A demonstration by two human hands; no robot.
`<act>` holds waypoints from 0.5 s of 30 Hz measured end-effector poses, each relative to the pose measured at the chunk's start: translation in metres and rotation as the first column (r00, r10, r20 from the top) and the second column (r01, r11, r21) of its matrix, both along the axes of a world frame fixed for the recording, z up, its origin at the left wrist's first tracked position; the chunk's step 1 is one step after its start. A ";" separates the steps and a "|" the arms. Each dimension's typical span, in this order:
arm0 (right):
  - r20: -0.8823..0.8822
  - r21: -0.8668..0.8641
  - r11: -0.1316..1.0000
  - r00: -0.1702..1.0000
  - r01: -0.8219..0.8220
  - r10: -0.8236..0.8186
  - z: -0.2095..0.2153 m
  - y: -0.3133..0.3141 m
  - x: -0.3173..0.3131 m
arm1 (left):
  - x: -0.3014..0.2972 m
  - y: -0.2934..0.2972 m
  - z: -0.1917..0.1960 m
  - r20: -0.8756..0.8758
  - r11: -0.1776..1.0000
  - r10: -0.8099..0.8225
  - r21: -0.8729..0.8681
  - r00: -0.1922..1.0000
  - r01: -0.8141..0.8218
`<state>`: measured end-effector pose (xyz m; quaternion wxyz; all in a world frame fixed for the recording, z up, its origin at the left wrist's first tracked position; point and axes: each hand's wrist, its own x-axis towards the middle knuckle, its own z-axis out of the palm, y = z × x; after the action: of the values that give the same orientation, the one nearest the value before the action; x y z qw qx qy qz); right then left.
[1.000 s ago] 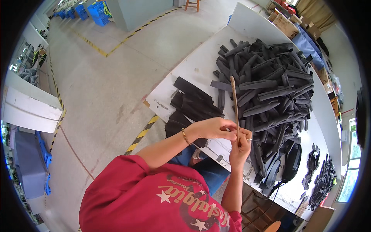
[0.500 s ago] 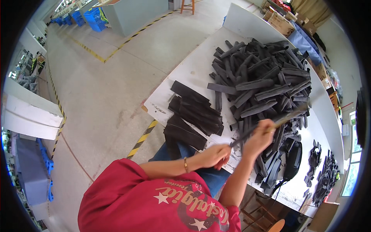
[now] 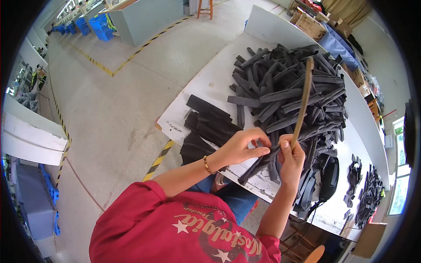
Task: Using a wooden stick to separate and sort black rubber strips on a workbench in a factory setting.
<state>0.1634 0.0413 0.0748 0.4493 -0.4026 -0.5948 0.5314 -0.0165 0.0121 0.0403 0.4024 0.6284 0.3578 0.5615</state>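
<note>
R hand point(image 3: 290, 158) w/ stick point(image 3: 302, 105) upright

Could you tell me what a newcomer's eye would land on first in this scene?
First comes the big heap of dark grey strips covering the far half of the white table. Next, at the near edge, the left hand and right hand meet around one dark strip, the right also holding a wooden stick upright. Flat black stacks lie to the left.

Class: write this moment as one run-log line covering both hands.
left hand: pinching black strip | right hand: gripping wooden stick, upright | table: strip pile
</note>
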 end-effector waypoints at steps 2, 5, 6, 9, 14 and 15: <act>-0.015 -0.020 1.000 1.000 -0.006 0.005 -0.003 -0.002 -0.005 | 0.005 -0.001 -0.010 0.107 0.985 -0.036 -0.161 0.994 0.053; -0.051 -0.074 0.996 0.998 -0.045 0.042 -0.012 -0.004 -0.005 | 0.011 -0.006 -0.019 0.240 0.941 -0.002 -0.328 0.971 0.084; -0.086 -0.040 0.999 0.996 -0.025 0.022 -0.014 -0.007 -0.009 | 0.012 -0.006 -0.019 0.259 0.935 0.027 -0.348 0.965 0.068; -0.030 0.057 0.998 0.999 0.017 -0.015 -0.034 -0.016 -0.013 | 0.012 -0.006 -0.020 0.261 0.924 0.082 -0.381 0.962 0.024; -0.114 -0.166 0.980 0.985 0.113 -0.133 -0.057 -0.023 -0.019 | 0.017 -0.006 -0.039 0.367 0.909 0.234 -0.410 0.900 -0.069; -0.113 -0.170 0.979 0.985 0.113 -0.133 -0.059 -0.023 -0.019 | 0.018 -0.006 -0.035 0.367 0.908 0.235 -0.414 0.900 -0.068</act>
<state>0.1441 0.0180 0.0160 0.4829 -0.4403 -0.4944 0.5732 0.0010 0.0058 0.0058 0.5393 0.3734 0.4192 0.6277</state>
